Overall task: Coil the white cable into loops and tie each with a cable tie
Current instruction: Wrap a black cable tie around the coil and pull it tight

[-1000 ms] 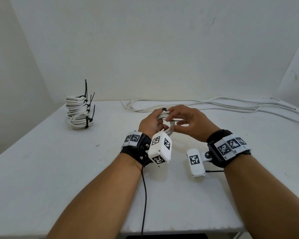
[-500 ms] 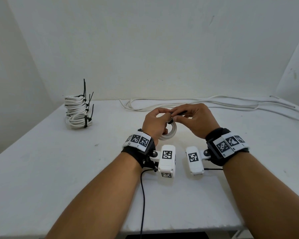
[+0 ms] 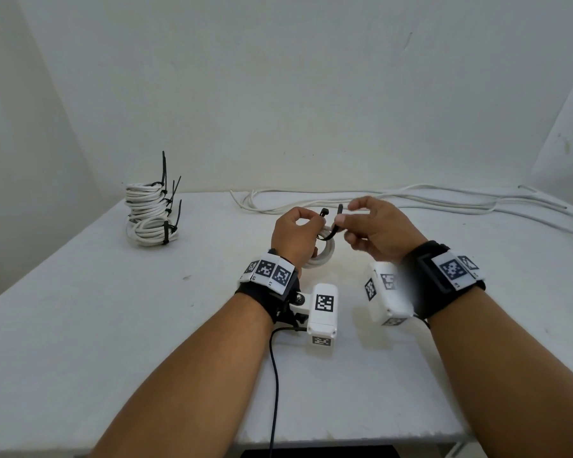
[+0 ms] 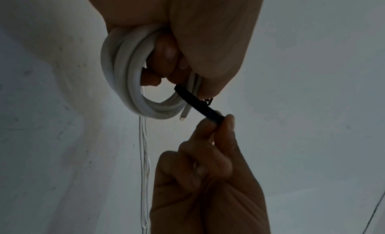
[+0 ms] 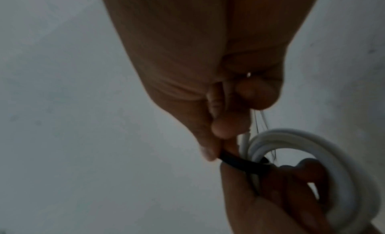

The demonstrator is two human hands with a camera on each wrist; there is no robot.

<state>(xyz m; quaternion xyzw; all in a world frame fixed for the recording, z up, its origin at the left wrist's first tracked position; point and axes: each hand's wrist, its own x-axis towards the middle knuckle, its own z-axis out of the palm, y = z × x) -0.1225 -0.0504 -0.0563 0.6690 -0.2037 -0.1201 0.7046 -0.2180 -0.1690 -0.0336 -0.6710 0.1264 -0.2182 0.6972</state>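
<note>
While the left hand (image 3: 296, 234) holds the small white coil (image 3: 325, 251) above the bench (image 3: 113, 309), its grip curls tight round the loops. The right hand (image 3: 377, 229), at 3 o'clock from the coil, pinches the tail of the black cable tie (image 3: 333, 231). The tie's head (image 3: 324, 212) sticks up, not yet threaded. If the pinch slips, the tie could spring away. If the left grip loosens, the loops could pop open. Tied coils (image 3: 151, 214) sit far off at 10 o'clock.
</note>
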